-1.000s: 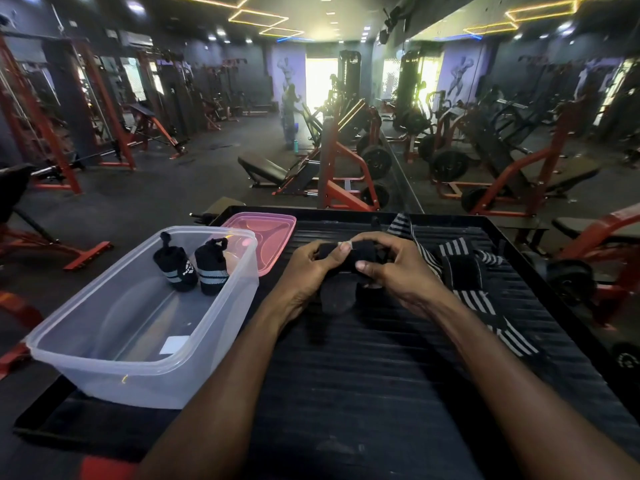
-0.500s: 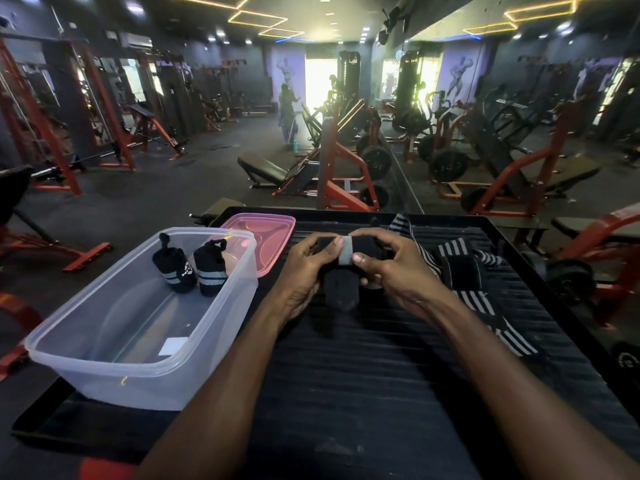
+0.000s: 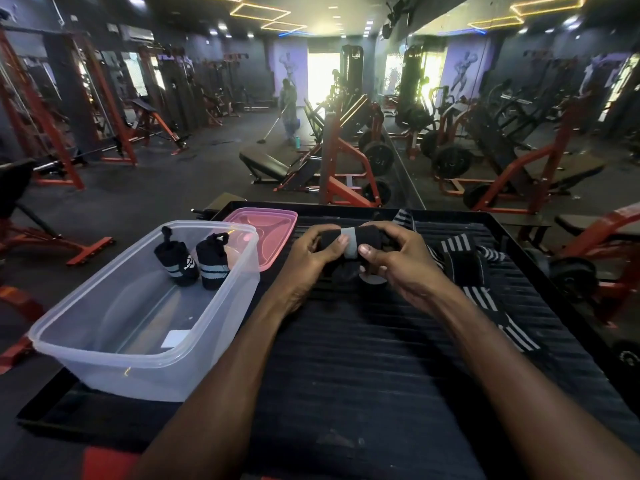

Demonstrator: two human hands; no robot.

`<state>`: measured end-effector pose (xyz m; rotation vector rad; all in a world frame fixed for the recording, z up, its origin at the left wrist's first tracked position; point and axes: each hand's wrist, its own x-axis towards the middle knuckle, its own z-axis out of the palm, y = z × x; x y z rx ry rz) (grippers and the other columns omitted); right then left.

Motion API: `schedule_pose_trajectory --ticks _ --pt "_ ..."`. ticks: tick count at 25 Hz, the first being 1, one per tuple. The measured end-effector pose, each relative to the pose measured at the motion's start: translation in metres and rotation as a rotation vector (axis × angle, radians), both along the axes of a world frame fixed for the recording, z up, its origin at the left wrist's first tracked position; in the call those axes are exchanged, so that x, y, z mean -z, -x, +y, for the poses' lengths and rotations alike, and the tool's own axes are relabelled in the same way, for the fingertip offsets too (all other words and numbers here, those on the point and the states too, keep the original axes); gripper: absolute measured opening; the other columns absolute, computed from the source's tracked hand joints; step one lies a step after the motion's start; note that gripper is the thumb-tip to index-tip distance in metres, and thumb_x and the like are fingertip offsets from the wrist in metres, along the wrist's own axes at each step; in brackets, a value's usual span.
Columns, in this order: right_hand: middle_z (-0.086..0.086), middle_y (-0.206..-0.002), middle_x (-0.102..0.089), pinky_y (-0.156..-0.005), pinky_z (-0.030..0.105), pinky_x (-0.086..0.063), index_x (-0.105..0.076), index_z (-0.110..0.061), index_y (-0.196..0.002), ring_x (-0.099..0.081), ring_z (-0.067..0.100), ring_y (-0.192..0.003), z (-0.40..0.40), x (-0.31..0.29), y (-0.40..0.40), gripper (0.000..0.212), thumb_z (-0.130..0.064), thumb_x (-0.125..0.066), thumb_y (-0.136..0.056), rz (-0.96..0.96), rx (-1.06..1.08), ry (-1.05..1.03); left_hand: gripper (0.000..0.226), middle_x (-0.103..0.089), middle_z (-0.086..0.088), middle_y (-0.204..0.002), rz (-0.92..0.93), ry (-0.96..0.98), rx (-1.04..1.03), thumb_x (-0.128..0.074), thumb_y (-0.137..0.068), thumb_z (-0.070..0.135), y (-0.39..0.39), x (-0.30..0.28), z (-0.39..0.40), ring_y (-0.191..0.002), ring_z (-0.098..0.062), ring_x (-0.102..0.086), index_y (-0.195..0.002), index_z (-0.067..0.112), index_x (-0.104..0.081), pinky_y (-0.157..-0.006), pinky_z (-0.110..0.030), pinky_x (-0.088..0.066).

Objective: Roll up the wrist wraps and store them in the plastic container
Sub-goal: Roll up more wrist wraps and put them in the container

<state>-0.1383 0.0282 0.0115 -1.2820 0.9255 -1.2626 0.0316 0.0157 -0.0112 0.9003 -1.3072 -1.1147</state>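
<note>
Left hand (image 3: 308, 252) and right hand (image 3: 398, 261) gripping wrist wrap (image 3: 349, 242) (loose tail partly hidden), above mat (image 3: 363, 358)

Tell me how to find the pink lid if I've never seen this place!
Look at the big black ribbed platform in front of the person. At its far left corner stands a clear plastic container, and the pink lid lies flat just behind it. It's the only pink thing there.

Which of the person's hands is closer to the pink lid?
Left. The left hand grips the wrap's near end just right of the pink lid; the right hand holds the far end, farther away.
</note>
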Motion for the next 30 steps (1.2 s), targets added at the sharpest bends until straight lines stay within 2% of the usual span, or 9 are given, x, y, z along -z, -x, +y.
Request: schedule_pose_trajectory --ticks 2,5,10,15,18,20,22,26,30 --pt "0.008 -0.103 -0.068 -0.080 0.045 -0.057 -0.071 -0.012 -0.103 -0.066 0.023 -0.094 -0.002 0.002 0.000 0.033 0.015 -0.066 -0.084 0.069 0.025 0.070 0.028 -0.074 -0.009 -0.105 -0.011 -0.011 -0.038 -0.073 -0.084 0.028 -0.001 0.002 -0.002 -0.098 -0.021 -0.070 -0.106 0.012 -0.070 -0.092 -0.041 -0.056" --pt "0.005 -0.107 -0.070 -0.083 0.041 -0.056 -0.071 -0.013 -0.110 -0.066 0.019 -0.096 -0.005 0.004 -0.002 0.035 0.008 -0.072 -0.082 0.044 0.022 0.063 0.025 -0.072 -0.010 -0.101 0.059 -0.013 -0.058 -0.075 -0.081 0.011 -0.001 0.001 -0.001 -0.096 -0.022 -0.068 -0.106 0.011 -0.070 -0.093 -0.047 -0.055" --pt "0.003 -0.096 -0.063 -0.056 0.025 -0.049 -0.066 -0.015 -0.112 -0.061 0.005 -0.068 -0.004 0.003 -0.007 0.021 -0.014 -0.071 -0.091 0.103 0.075 -0.005 0.037 -0.069 -0.005 -0.109 -0.069 0.080 -0.028 -0.073 -0.078 -0.003 -0.002 0.002 0.002 -0.104 -0.019 -0.065 -0.104 0.022 -0.069 -0.093 -0.039 -0.056" --pt "0.014 -0.126 -0.052 -0.067 0.036 -0.064 -0.051 -0.007 -0.129 -0.062 0.027 -0.109 0.004 0.002 -0.007 0.051 0.011 -0.070 -0.085 0.123 0.070 -0.008 0.029 -0.071 -0.008 -0.111 0.028 -0.019 0.023 -0.079 -0.078 0.011 -0.003 0.003 0.000 -0.108 -0.026 -0.067 -0.104 0.022 -0.073 -0.092 -0.041 -0.056" --pt "0.013 -0.124 -0.055 -0.080 0.042 -0.063 -0.051 -0.011 -0.128 -0.060 0.028 -0.114 0.003 0.004 -0.009 0.059 0.011 -0.075 -0.078 0.232 0.093 0.029 0.031 -0.073 -0.002 -0.103 -0.037 -0.009 -0.030 -0.074 -0.084 0.000 -0.001 0.000 0.003 -0.096 -0.012 -0.069 -0.111 0.016 -0.070 -0.086 -0.030 -0.056" --pt "0.014 -0.122 -0.058 -0.089 0.049 -0.059 -0.053 -0.010 -0.125 -0.065 0.032 -0.111 0.002 0.004 -0.010 0.053 0.004 -0.078 -0.080 0.144 0.077 -0.015 0.038 -0.072 -0.001 -0.105 -0.040 0.028 -0.046 -0.073 -0.082 -0.006 -0.002 -0.001 0.004 -0.098 -0.012 -0.068 -0.111 0.018 -0.069 -0.087 -0.029 -0.056" --pt "0.019 -0.118 -0.061 -0.084 0.042 -0.061 -0.058 -0.004 -0.119 -0.068 0.029 -0.101 0.002 0.004 -0.012 0.040 -0.001 -0.077 -0.084 0.074 0.076 -0.009 0.045 -0.071 0.001 -0.105 -0.012 0.051 -0.037 -0.071 -0.079 -0.012 -0.003 -0.003 0.005 -0.100 -0.014 -0.067 -0.109 0.021 -0.070 -0.089 -0.032 -0.057" --pt "0.001 -0.099 -0.070 -0.086 0.034 -0.055 -0.068 -0.017 -0.103 -0.066 0.018 -0.096 0.000 0.008 -0.011 0.030 -0.007 -0.082 -0.078 0.412 0.234 0.196 0.048 -0.069 0.010 -0.094 -0.066 0.060 -0.002 -0.071 -0.074 -0.015 -0.006 -0.003 0.006 -0.092 -0.009 -0.065 -0.098 0.026 -0.069 -0.087 -0.032 -0.056" --pt "-0.005 -0.098 -0.068 -0.082 0.027 -0.048 -0.065 -0.025 -0.104 -0.063 0.015 -0.094 0.002 0.012 -0.009 0.032 -0.016 -0.082 -0.078 0.643 0.276 0.241 0.039 -0.066 0.007 -0.107 -0.435 0.183 -0.076 -0.075 -0.071 0.015 -0.009 0.000 0.007 -0.101 -0.011 -0.063 -0.108 0.023 -0.064 -0.086 -0.021 -0.048"
